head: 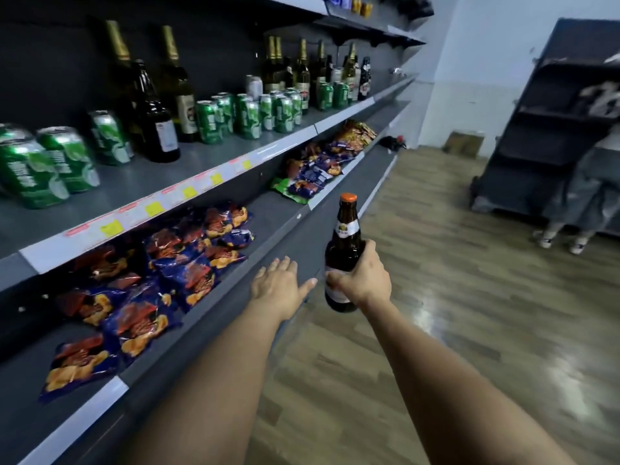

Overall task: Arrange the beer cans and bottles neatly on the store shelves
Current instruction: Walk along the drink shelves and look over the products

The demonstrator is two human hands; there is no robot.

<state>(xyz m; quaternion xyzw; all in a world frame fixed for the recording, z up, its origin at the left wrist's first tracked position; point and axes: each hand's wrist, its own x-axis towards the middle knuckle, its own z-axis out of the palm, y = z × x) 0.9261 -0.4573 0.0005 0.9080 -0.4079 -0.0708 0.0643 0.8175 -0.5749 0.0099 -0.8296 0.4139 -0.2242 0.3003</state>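
My right hand (364,271) grips a brown beer bottle (344,245) with an orange cap and a white label, held upright in front of the lower shelf's edge. Just left of it, my left hand (280,285) hovers with straight fingers, holding nothing. On the middle shelf (201,169) stand green beer cans (248,117) in loose groups, with more green cans (30,166) at the near left. Among them stand a dark bottle (156,124) and taller gold-foiled bottles (179,92). More bottles (303,75) cluster toward the far end.
Blue and orange snack bags (161,280) lie on the lower shelf (221,317), more bags (322,166) farther along. Wooden floor (436,297) stretches to the right. A dark shelf unit (550,129) leans at the far right, with a person's legs (570,209) beside it.
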